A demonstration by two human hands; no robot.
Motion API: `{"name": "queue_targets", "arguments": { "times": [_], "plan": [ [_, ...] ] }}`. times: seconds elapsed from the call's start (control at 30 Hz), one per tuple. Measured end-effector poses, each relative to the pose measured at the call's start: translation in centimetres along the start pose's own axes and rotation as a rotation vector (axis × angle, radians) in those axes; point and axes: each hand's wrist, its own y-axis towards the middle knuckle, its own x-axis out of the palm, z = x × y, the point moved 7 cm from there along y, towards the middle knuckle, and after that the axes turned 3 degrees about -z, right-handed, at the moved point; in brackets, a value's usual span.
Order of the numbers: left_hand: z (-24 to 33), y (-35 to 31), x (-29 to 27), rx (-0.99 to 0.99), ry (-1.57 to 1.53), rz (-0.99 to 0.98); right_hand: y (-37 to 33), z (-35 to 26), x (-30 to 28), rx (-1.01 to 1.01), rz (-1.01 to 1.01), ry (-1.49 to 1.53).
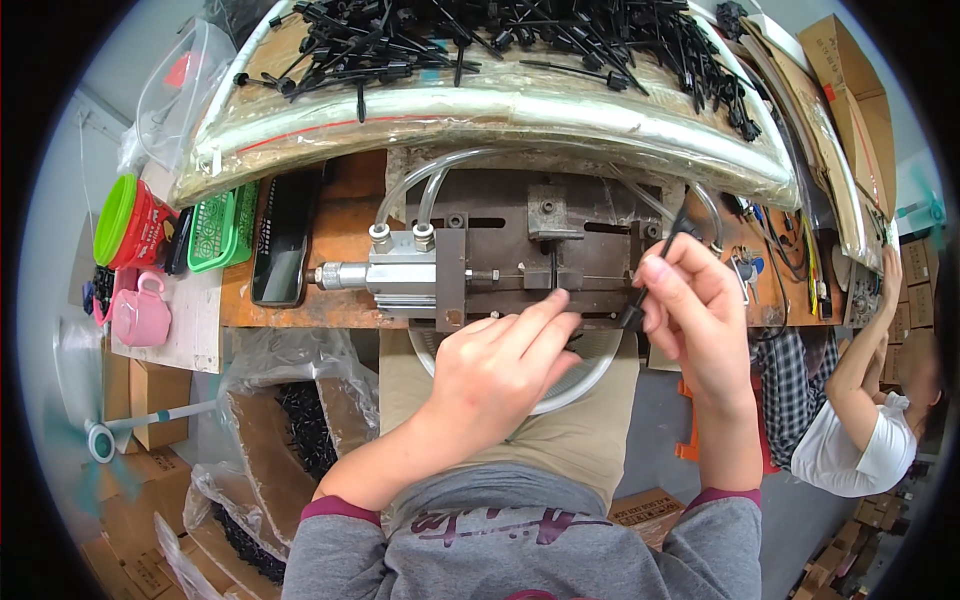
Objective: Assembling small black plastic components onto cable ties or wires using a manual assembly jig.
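Note:
A small pneumatic press fixture (405,270), a silver cylinder bolted to a dark plate, sits in front of me on the bench. A thin black strip (553,262) stands in its middle, beside the metal block. My left hand (505,350) reaches over the near edge of the plate, fingers stretched out, fingertips at the small jaw block (566,281). A dark bit shows below those fingers; what it belongs to is hidden. Right of the fixture, my right hand (695,310) pinches a black cable tie (634,313) with a thick end pointing down.
A plastic-wrapped tray (500,108) heaped with black cable ties (590,45) overhangs the back. At left are a phone (283,240), green basket (222,228) and pink cup (140,312). A mesh bowl (590,368) rests at my lap. Another person (860,430) works at right.

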Motion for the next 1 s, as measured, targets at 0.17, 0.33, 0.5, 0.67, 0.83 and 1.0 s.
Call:
{"name": "queue_targets", "arguments": {
  "times": [0.17,0.33,0.5,0.67,0.83,1.0],
  "plan": [
    [0.7,0.8,-4.1,0.011,-0.305,0.244,1.0,0.5,3.9,0.117,-0.197,0.048],
    [-0.2,0.1,-5.3,-0.043,-0.253,0.177,6.2,-6.5,3.3,-0.363,-0.011,-0.484],
    [0.5,-0.9,-2.5,-0.034,-0.095,0.046,12.2,-12.5,2.6,-0.596,0.432,-1.315],
    [0.1,-1.0,1.2,0.003,0.053,-0.044,20.3,-10.5,-2.6,-0.52,0.387,-1.473],
    [-0.1,-0.7,1.3,-0.002,0.087,-0.064,19.8,-11.0,-3.1,-0.41,0.141,-1.519],
    [0.1,-0.7,1.5,-0.007,0.111,-0.075,17.6,-11.9,-4.2,-0.352,0.068,-1.595]
  ]
}}
